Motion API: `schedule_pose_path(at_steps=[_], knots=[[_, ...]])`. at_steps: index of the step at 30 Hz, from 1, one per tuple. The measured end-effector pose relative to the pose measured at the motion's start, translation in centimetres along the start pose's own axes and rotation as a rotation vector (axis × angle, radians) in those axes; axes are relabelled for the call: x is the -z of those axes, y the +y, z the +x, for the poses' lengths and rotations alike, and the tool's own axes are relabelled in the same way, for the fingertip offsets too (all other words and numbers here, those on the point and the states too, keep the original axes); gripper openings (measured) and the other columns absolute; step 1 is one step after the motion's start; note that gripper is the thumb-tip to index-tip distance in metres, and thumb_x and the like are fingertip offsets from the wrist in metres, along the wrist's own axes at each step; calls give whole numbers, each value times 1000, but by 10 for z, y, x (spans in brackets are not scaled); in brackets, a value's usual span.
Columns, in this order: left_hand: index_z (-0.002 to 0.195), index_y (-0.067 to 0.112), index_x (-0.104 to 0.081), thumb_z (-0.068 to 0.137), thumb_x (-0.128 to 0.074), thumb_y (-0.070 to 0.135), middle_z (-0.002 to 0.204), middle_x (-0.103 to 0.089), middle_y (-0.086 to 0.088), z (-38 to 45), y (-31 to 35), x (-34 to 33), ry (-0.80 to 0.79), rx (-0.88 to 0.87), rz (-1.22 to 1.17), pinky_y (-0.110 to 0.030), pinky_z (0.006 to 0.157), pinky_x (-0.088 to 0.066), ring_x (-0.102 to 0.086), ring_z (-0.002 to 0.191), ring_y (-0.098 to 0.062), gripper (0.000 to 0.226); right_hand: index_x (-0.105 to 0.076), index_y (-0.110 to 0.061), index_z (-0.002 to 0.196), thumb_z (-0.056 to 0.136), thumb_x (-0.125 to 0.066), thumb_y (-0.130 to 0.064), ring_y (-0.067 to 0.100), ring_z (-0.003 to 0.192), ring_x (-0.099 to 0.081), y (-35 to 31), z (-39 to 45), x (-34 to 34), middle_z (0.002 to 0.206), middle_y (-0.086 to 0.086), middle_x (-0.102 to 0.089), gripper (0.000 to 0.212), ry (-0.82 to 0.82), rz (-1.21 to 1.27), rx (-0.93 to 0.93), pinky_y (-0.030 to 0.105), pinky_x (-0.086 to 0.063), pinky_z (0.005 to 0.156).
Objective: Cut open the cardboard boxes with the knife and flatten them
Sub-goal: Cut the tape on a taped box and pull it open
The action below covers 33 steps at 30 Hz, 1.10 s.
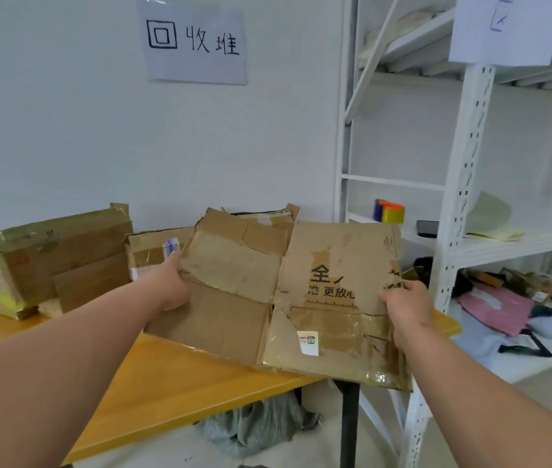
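Holding a flattened brown cardboard box (278, 292) up over the yellow wooden desk (173, 376), left hand (169, 282) gripping its left edge, right hand (403, 305) fingers pinching its right edge. Flattening looks done for this one. Next, probably: lay it down, then fetch the taped brown box (51, 255) behind. Knife not visible.

Bright, even, diffuse indoor light, source not visible, shadows faint and soft, mild sheen on packing tape (342, 324), cool bluish cast on white wall (65, 113), slight softness throughout, wide-angle bowing of shelf uprights (463, 184) toward right edge
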<state>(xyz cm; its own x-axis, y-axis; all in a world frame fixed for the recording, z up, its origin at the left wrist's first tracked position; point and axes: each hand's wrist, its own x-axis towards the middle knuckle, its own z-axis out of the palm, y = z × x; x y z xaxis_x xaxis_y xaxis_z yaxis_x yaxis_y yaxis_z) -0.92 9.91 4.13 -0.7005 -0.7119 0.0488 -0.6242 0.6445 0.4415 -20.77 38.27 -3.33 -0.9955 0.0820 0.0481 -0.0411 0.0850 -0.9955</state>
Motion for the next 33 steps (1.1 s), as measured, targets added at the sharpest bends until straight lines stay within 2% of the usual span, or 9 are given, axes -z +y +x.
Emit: schedule_pose_path(at_steps=[3, 5, 10, 14, 19, 22, 25, 29, 33], knots=[[154, 23, 6, 89, -54, 9, 87, -58, -10, 18, 7, -9, 65, 1, -48, -32, 56, -49, -58, 69, -22, 90, -61, -7, 94, 86, -57, -1, 19, 73, -54, -3, 14, 13, 84, 4, -60, 11, 58, 17, -7, 28, -42, 63], [153, 19, -9, 89, -55, 10, 93, -58, -12, 30, 14, -15, 87, -7, -89, -29, 50, -43, -57, 71, -23, 80, -57, -12, 98, 89, -57, -1, 23, 77, -52, 0, 26, 16, 86, 4, -57, 14, 99, 32, -13, 31, -43, 73], [149, 23, -27, 90, -53, 11, 98, -53, -6, 56, 38, -34, -16, -63, -137, -35, 66, -54, -58, 85, -28, 66, -56, -13, 91, 91, -53, 1, 28, 84, -50, 9, 58, 13, 89, 9, -56, 14, 135, -50, -42, 36, -44, 79], [154, 30, -14, 90, -52, 5, 113, -49, -7, 80, 44, -51, -75, -90, -197, -34, 70, -52, -56, 91, -25, 78, -63, -9, 98, 88, -52, -3, 34, 89, -57, -4, 94, 6, 98, 13, -63, 16, 127, -238, 20, 41, -49, 82], [148, 47, -21, 92, -44, -7, 121, -46, -6, 117, 54, -70, -134, -54, -464, -36, 72, -55, -55, 92, -24, 82, -58, -8, 89, 89, -46, -7, 33, 80, -57, -26, 139, -15, 91, 14, -62, 12, 74, -555, 153, 34, -44, 67], [146, 46, -29, 93, -40, -10, 106, -48, 1, 135, 63, -85, -138, 5, -590, -38, 75, -54, -54, 92, -25, 78, -56, -13, 110, 88, -46, -18, 34, 96, -58, -30, 158, -28, 110, 13, -60, 25, 102, -752, 187, 43, -49, 86], [144, 48, -34, 92, -41, -9, 112, -47, -2, 150, 67, -103, -142, 73, -663, -37, 73, -53, -53, 93, -26, 77, -46, -16, 135, 89, -48, -27, 36, 121, -49, -30, 169, -39, 131, 14, -53, 47, 103, -995, 237, 47, -35, 102], [144, 46, -37, 93, -43, -9, 123, -42, -4, 160, 72, -127, -143, 169, -776, -36, 71, -50, -50, 92, -24, 75, -28, -24, 151, 94, -43, -39, 35, 141, -28, -17, 180, -59, 157, 11, -28, 61, -29, -1205, 323, 56, -19, 115], [147, 46, -28, 94, -44, -5, 100, -44, -1, 153, 91, -152, -194, 262, -784, -41, 68, -57, -54, 88, -27, 75, -16, -35, 157, 97, -31, -58, 30, 151, -12, 17, 178, -89, 166, 0, -10, 66, -381, -1223, 300, 57, -9, 119]])
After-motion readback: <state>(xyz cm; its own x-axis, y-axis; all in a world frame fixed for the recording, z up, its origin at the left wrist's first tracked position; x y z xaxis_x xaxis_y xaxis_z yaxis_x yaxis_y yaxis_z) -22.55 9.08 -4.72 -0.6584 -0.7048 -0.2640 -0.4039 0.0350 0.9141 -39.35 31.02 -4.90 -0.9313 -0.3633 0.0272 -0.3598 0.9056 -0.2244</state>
